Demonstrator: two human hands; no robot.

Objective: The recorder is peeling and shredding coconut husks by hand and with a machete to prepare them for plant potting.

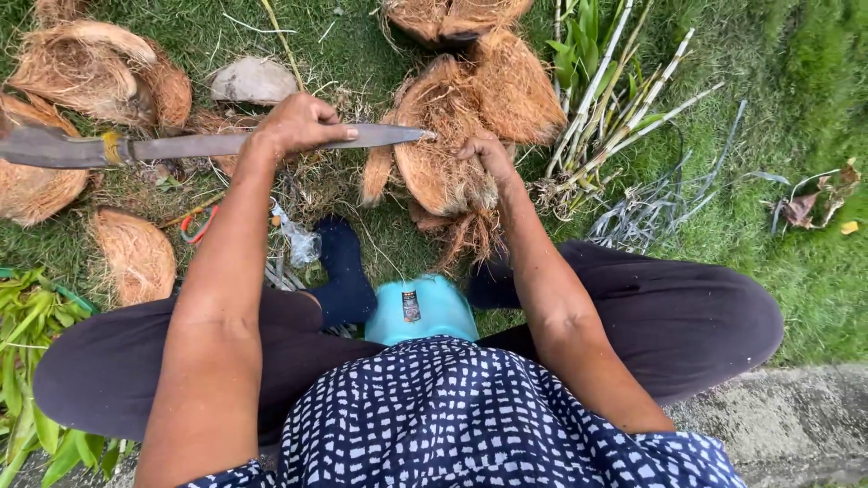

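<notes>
Gripping long blade [181, 145] in left hand [298, 124] | right hand [486, 155] clasping coconut husk [434, 158] | grass [768, 99] underneath

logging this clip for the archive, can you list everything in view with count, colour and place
coconut husk pieces: about eight, brown, spread on the grass
husk piece: one, brown, under the right hand
long blade: one, grey metal, lying across the left side
pale round shell: one, grey, top left
cut stalks: a bundle, pale green, right
green leaves: a heap, lower left
blue container: one, between the legs
left hand: gripping the blade
right hand: on the husk
</notes>
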